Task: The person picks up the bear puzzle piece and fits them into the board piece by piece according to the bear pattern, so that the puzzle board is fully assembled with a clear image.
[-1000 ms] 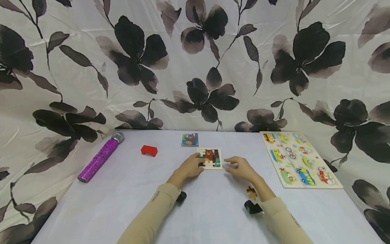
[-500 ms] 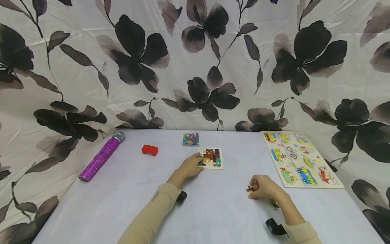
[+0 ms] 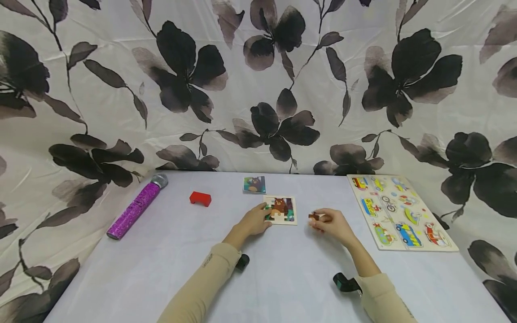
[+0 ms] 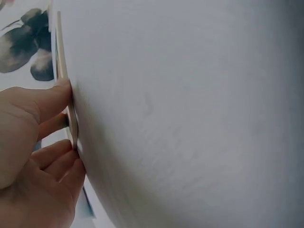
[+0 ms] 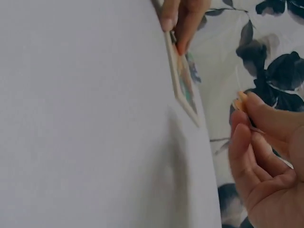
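A small wooden jigsaw puzzle board [image 3: 278,221] with a brown bear picture lies flat on the white table. Pale bare wood shows at its lower middle. My left hand [image 3: 254,220] grips the board's left edge; in the left wrist view, thumb and fingertips meet the wooden rim [image 4: 62,54]. To the right of the board, my right hand [image 3: 334,225] pinches a brown jigsaw piece [image 3: 313,216] between thumb and fingers. That piece is held up, apart from the board. In the right wrist view the piece [image 5: 241,101] is mostly covered by the fingertips.
Behind the board lies a small bear picture card [image 3: 254,184]. A red block [image 3: 200,198] and a purple glitter microphone [image 3: 135,207] are on the left. On the right is a large vehicle puzzle board [image 3: 397,211]. A floral cloth [image 3: 226,152] hangs behind the table.
My right hand went right and nearer, picked up the jigsaw piece from the table, and came back left toward the board with it. The left hand has stayed on the board.
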`<state>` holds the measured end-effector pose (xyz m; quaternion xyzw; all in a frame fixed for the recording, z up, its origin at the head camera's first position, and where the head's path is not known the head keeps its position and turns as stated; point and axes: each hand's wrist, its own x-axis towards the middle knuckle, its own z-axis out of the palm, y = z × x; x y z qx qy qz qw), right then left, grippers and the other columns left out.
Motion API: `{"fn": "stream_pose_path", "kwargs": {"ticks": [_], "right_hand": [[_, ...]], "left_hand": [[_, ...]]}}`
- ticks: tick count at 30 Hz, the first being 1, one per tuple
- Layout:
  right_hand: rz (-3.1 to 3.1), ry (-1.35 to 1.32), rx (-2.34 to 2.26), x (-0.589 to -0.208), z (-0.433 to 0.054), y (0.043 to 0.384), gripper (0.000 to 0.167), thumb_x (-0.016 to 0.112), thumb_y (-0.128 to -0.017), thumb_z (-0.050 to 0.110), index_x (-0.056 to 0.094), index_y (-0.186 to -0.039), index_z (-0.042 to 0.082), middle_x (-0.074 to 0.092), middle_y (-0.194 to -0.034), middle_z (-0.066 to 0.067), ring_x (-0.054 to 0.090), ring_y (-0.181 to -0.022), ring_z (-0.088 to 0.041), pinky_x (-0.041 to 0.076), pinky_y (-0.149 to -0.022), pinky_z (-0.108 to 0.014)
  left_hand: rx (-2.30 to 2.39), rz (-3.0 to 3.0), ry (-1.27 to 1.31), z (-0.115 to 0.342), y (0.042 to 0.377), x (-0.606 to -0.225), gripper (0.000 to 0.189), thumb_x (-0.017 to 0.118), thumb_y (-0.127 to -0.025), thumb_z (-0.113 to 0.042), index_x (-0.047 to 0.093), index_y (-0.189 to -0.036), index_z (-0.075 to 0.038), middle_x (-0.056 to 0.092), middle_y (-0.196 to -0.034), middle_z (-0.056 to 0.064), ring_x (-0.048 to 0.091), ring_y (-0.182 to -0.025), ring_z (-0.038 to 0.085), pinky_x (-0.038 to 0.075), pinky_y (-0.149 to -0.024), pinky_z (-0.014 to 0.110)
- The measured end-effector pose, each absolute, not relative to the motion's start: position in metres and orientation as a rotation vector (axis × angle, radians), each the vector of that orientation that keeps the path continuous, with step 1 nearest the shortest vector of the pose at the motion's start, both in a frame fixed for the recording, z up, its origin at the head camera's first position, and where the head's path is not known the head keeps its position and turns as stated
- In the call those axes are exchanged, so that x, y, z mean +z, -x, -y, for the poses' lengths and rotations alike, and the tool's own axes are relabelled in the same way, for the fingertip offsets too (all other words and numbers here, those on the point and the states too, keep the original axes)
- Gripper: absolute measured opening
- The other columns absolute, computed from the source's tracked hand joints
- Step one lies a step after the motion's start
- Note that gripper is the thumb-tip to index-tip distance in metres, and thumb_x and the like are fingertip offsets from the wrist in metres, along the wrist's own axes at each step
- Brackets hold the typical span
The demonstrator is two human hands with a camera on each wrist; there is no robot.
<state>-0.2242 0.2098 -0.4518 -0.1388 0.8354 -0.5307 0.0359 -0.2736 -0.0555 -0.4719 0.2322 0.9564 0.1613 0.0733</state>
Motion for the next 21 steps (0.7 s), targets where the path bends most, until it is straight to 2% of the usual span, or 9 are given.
{"fn": "stream_pose_path", "kwargs": {"ticks": [2,5,7,14,21], "right_hand": [[-2.537,0.397,-1.760,-0.450,-0.200,0.234,0.039,0.063,-0.087,-0.001,0.051,-0.121,-0.017,0.067,-0.084,-0.026,0.065,-0.065,-0.018,0.058,-0.061,-0.034],[-2.508,0.423,-1.837,-0.447,-0.187,0.245,0.043,0.057,-0.088,-0.008,0.045,-0.128,-0.017,0.066,-0.088,-0.030,0.068,-0.070,-0.019,0.058,-0.068,-0.038],[-2.481,0.439,-1.876,-0.446,-0.179,0.251,0.045,0.055,-0.088,-0.010,0.044,-0.131,-0.015,0.066,-0.090,-0.031,0.068,-0.073,-0.019,0.058,-0.071,-0.036],[-2.358,0.465,-2.013,-0.453,-0.164,0.264,0.047,0.054,-0.087,-0.014,0.044,-0.133,-0.010,0.063,-0.094,-0.035,0.069,-0.077,-0.020,0.058,-0.073,-0.032],[-2.343,0.406,-2.075,-0.457,-0.155,0.268,0.042,0.056,-0.088,-0.010,0.048,-0.129,-0.009,0.064,-0.093,-0.031,0.069,-0.078,-0.033,0.058,-0.073,-0.038]], "left_hand": [[0.499,-2.865,-0.694,0.056,0.273,-0.471,0.050,0.062,-0.092,-0.025,0.050,-0.135,-0.003,0.035,-0.146,0.021,0.039,-0.131,0.037,0.034,-0.108,0.044],[0.521,-2.855,-0.701,0.056,0.271,-0.469,0.050,0.061,-0.092,-0.024,0.050,-0.135,-0.002,0.035,-0.146,0.022,0.039,-0.131,0.037,0.034,-0.108,0.045],[0.531,-2.851,-0.708,0.056,0.271,-0.469,0.050,0.061,-0.092,-0.024,0.049,-0.135,-0.002,0.035,-0.146,0.022,0.038,-0.132,0.037,0.034,-0.108,0.045],[0.526,-2.859,-0.708,0.057,0.270,-0.471,0.050,0.061,-0.092,-0.024,0.049,-0.135,-0.003,0.033,-0.147,0.022,0.037,-0.132,0.036,0.034,-0.109,0.043],[0.536,-2.862,-0.720,0.057,0.269,-0.471,0.050,0.061,-0.092,-0.024,0.050,-0.134,-0.001,0.034,-0.146,0.023,0.039,-0.131,0.038,0.035,-0.108,0.045]]}}
